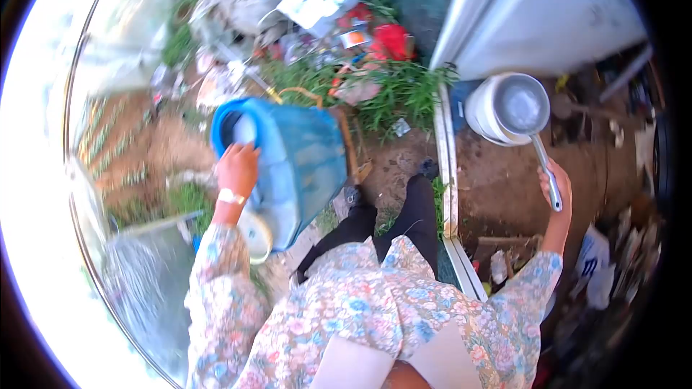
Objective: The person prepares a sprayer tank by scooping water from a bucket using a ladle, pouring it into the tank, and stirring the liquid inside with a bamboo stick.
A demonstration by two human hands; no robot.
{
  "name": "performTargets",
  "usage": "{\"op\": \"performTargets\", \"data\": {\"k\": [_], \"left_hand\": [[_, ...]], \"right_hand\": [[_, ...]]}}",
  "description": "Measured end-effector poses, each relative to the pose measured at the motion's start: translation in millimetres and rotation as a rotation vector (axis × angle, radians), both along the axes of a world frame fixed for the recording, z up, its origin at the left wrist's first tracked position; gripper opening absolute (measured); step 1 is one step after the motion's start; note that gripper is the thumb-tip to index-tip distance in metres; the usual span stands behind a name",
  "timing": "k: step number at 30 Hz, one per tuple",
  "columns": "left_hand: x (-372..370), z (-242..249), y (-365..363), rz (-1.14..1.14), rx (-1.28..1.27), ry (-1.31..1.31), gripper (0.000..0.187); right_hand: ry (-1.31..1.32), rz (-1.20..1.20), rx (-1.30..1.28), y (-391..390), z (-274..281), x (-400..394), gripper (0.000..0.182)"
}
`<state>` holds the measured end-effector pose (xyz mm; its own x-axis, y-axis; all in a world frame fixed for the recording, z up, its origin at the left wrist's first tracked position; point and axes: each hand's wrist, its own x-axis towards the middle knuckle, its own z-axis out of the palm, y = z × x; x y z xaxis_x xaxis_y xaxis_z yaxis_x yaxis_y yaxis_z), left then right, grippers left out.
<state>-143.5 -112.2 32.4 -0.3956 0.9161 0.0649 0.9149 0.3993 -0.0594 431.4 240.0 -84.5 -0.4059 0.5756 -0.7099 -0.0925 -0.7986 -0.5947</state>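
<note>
My right hand is closed round the handle of a metal dipper, whose round bowl is over the mouth of a white bucket. The dipper hides much of the bucket's opening. On the left, my left hand has its fingers curled at the rim of a large blue plastic barrel, with a pale band on the wrist. Something whitish shows inside the barrel's mouth. Beside the barrel's lower part is a round, cream-coloured container.
A white door frame sill runs between the barrel and the bucket. Grass and a heap of plastic sheets and rubbish lie beyond the barrel. A white panel rises behind the bucket. Clutter fills the lower right.
</note>
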Motion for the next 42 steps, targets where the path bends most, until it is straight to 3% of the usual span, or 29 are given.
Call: {"op": "performTargets", "data": {"k": [5, 7, 9, 10, 14, 17, 21, 33, 42], "left_hand": [[-23.4, -1.1, -20.0, 0.004, 0.016, -0.213, 0.013], [-43.6, -2.1, -28.7, 0.021, 0.127, -0.478, 0.015], [-61.5, -2.1, -31.9, 0.114, 0.338, -0.635, 0.018], [-67.8, 6.9, -31.8, 0.192, 0.322, -0.638, 0.019], [-102.9, -7.0, -22.1, 0.455, 0.579, -1.464, 0.020], [-106.4, -14.9, -11.7, 0.564, 0.718, -1.785, 0.020], [-108.3, -26.7, 6.7, 0.705, 0.811, -2.000, 0.026], [-107.7, -34.9, 11.1, 0.816, 0.917, -2.002, 0.022], [-119.9, -40.9, 13.7, 0.755, 0.892, -1.990, 0.012]], "right_hand": [[0.185, 0.008, 0.013, -57.4, 80.3, -90.4, 0.046], [0.311, 0.080, -0.008, -79.0, 106.6, -132.2, 0.045], [0.387, 0.151, -0.049, -98.5, 129.6, -175.5, 0.044], [0.408, 0.188, -0.058, -110.1, 143.1, -198.9, 0.043], [0.492, 0.291, -0.033, -148.9, 175.0, -281.8, 0.037], [0.436, 0.376, 0.033, -171.6, 191.1, -329.5, 0.045], [0.336, 0.518, 0.212, -204.7, 213.6, -377.9, 0.045], [0.141, 0.659, 0.525, -242.6, 218.5, -428.5, 0.025], [0.075, 0.681, 0.636, -255.6, 227.9, -432.7, 0.039]]}}
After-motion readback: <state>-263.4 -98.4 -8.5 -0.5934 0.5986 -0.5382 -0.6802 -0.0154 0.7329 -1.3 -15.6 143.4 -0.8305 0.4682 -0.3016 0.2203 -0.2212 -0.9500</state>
